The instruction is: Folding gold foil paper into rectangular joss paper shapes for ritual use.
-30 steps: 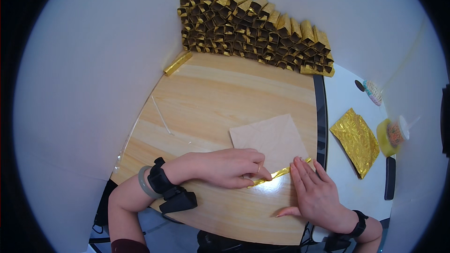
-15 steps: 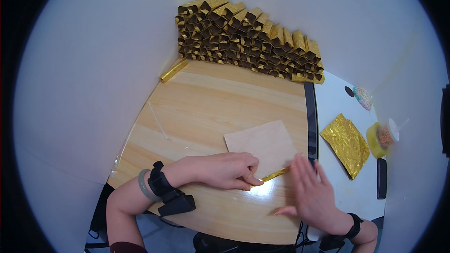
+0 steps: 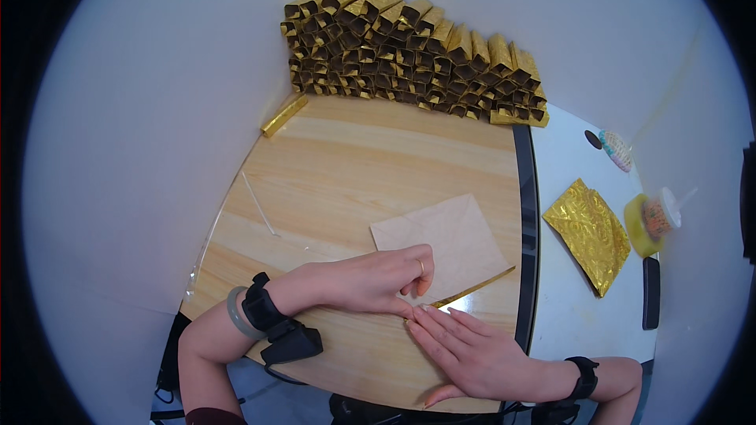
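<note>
A square sheet of gold foil paper (image 3: 450,238) lies with its pale back upward, a thin gold strip folded over along its near edge. My left hand (image 3: 370,279) rests at the near left corner of the sheet, fingers curled and thumb pressed down at the gold fold. Alongside that thumb, my right hand (image 3: 482,354) is laid flat with fingers stretched out, its fingertips touching the left end of the folded edge. The corner beneath the fingertips is hidden.
A tall stack of gold paper tubes (image 3: 409,51) stands along the back of the wooden table (image 3: 339,165). One tube (image 3: 284,116) lies apart at the left. On the white surface at right are gold foil sheets (image 3: 589,236), a yellow roll (image 3: 642,228) and a lidded cup (image 3: 658,214).
My right hand has come down and left from the sheet's right side to the fold's left end, baring the gold strip. My left fingers have lifted slightly.
</note>
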Tool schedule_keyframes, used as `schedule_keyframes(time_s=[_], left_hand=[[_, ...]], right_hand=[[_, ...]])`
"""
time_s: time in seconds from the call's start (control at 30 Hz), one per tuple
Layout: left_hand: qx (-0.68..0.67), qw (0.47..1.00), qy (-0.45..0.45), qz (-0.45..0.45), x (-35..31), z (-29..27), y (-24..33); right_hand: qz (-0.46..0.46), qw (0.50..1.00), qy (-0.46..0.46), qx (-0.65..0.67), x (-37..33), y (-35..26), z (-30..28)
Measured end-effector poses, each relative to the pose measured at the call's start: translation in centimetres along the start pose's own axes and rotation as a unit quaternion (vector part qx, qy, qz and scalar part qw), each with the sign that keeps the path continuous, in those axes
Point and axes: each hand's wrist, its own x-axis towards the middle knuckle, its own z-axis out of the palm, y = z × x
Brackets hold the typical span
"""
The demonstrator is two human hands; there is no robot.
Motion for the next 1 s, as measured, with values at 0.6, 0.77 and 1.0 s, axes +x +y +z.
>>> schedule_keyframes(time_s=[0.6, 0.77, 1.0], left_hand=[[0.036, 0.998, -0.02, 0.052, -0.2, 0.0, -0.1], [0.012, 0.998, -0.02, 0.065, 0.1, 0.3, -0.5], [0.046, 0.997, 0.001, 0.068, -0.4, 0.4, -0.9]], right_hand=[[0.137, 0.978, -0.094, -0.123, -3.9, 5.1, -3.3], [0.021, 0.999, -0.039, -0.013, -0.6, 1.9, -1.5], [0.09, 0.992, -0.071, 0.06, -3.3, 6.3, -1.1]])
